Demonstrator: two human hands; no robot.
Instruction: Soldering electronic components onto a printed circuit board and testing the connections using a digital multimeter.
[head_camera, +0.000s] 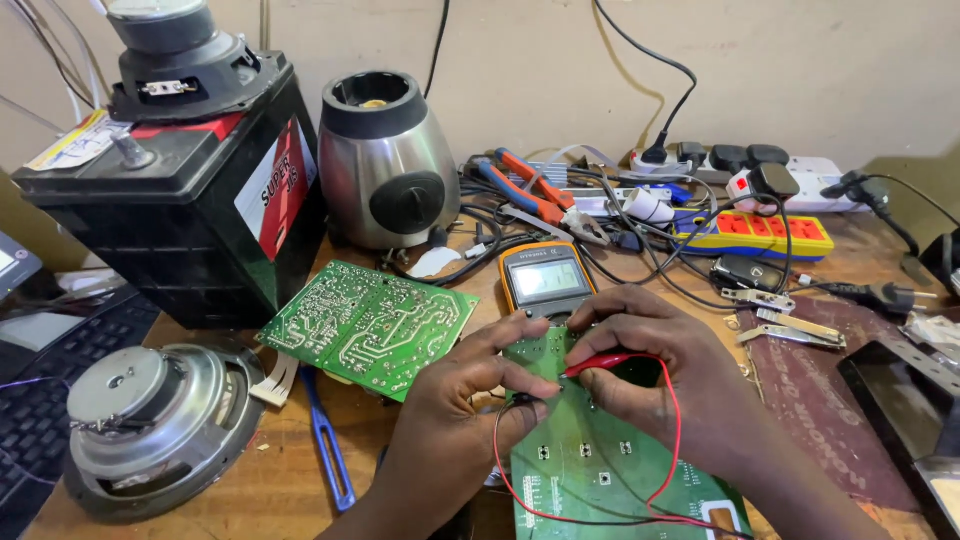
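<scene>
My left hand (455, 420) pinches a black test probe (522, 401) against a long green circuit board (590, 450) lying in front of me. My right hand (655, 370) holds a red test probe (598, 363) tip-down on the same board. Red and black leads (668, 440) loop from the probes across the board. Just beyond my fingers lies an orange-edged multimeter (545, 278) with a grey screen. A second green circuit board (368, 325) lies solder-side up to the left.
A black battery (190, 200) with a speaker on top stands at the back left, a steel blender base (385, 160) beside it. A loose speaker (150, 425), blue tweezers (325, 445), pliers (530, 190), power strips (760, 235) and tangled cables fill the wooden bench. A keyboard (40, 400) lies far left.
</scene>
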